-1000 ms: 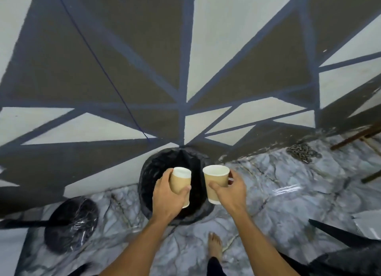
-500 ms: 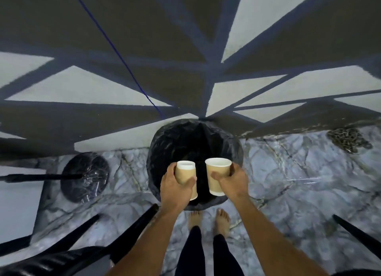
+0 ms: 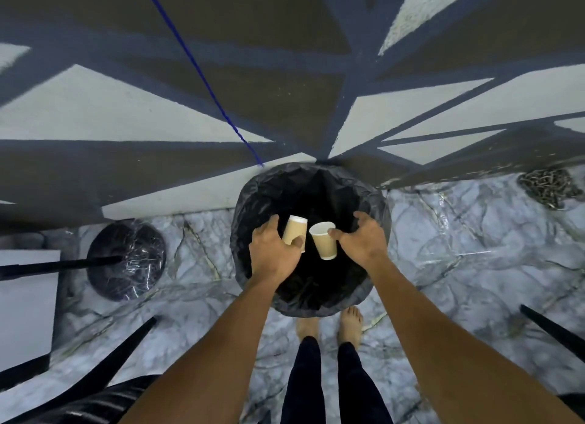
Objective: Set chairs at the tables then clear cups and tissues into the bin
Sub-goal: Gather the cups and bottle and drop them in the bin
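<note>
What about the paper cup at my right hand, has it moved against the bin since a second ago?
Yes. The right paper cup went from the right rim of the bin to over the middle of its opening, now tilted.

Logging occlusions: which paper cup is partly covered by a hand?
The left cup, its lower part behind the left hand's thumb; the right cup shows nearly whole, only its rim beside the right hand.
</note>
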{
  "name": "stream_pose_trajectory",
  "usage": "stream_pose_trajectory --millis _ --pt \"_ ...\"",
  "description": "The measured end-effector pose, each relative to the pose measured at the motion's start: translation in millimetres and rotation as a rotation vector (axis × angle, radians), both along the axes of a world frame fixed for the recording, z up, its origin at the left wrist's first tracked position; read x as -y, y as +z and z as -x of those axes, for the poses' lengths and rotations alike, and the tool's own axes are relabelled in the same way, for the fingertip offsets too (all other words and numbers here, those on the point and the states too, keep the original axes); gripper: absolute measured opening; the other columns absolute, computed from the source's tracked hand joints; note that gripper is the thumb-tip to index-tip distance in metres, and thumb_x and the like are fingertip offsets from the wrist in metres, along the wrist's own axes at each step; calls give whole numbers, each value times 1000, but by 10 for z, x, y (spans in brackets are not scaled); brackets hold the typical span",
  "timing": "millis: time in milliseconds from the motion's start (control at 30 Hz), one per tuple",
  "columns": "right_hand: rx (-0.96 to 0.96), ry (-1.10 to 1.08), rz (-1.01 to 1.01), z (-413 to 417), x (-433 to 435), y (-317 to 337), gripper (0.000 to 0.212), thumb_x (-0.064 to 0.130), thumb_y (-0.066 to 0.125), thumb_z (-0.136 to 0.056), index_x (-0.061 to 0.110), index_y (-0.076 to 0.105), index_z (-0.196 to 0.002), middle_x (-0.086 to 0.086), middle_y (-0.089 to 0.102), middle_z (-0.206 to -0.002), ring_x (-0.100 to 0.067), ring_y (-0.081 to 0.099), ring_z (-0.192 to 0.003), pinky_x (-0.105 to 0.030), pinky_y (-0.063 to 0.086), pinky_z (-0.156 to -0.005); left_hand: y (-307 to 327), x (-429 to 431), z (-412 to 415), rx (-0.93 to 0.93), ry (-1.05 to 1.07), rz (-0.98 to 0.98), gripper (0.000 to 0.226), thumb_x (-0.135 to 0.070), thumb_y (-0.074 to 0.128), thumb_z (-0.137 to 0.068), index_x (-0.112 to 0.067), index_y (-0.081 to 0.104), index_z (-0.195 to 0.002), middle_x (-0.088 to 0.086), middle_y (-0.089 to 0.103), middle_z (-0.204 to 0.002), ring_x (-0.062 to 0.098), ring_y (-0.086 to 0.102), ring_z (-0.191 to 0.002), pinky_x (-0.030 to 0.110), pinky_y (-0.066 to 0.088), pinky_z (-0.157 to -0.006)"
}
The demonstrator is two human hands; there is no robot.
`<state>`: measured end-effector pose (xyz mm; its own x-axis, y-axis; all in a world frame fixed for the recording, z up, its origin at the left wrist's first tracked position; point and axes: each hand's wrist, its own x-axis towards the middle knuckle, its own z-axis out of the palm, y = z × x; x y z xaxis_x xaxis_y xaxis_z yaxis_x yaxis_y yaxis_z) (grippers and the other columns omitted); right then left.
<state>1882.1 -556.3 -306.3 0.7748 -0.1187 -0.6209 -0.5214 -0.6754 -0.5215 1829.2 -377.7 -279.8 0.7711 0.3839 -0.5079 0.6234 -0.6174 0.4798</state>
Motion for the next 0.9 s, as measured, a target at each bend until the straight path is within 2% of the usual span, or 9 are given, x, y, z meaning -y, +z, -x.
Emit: stream_pose_trajectory --millis 167,400,500,767,833,900 --pt "-12 57 -1 75 -78 127 64 45 78 -79 20 55 -133 -8 59 -131 -26 59 -116 -35 51 -91 82 -46 88 -25 -139 62 68 -37 75 -86 -18 47 -145 8 49 -144 27 41 -137 48 38 -111" --pt "58 166 13 271 -151 577 53 37 77 -80 19 60 -127 -7 60 -127 -27 59 -116 -39 51 -93 477 -25 68 36 -238 57 59 -28 74 -86 -20 52 -140 5 54 -139 25 44 -132 40 42 -107" --pt "84 154 14 357 -36 855 48 37 75 -81 20 62 -124 -7 61 -127 -26 59 -114 -39 52 -92 719 51 39 43 -270 73 59 -28 72 -88 -22 50 -142 4 49 -143 25 42 -134 42 41 -108" --pt "164 -23 59 873 828 1677 48 35 73 -84 20 60 -128 -4 56 -133 -22 55 -121 -31 46 -99 1427 898 105 137 -584 84 55 -28 69 -91 -21 50 -142 1 50 -142 21 41 -134 34 38 -108" --pt "189 -62 89 1050 1153 1890 46 33 72 -84 20 61 -127 -5 55 -136 -22 52 -124 -29 43 -101 1619 1253 152 176 -701 75 49 -26 70 -89 -20 56 -135 2 55 -137 23 44 -132 32 38 -106" --pt "199 -86 141 1249 1531 2126 47 34 70 -85 21 60 -129 -5 54 -138 -24 51 -126 -32 43 -101 1819 1626 219 216 -830 71 38 -21 69 -85 -18 64 -123 3 61 -127 24 50 -123 28 40 -99"
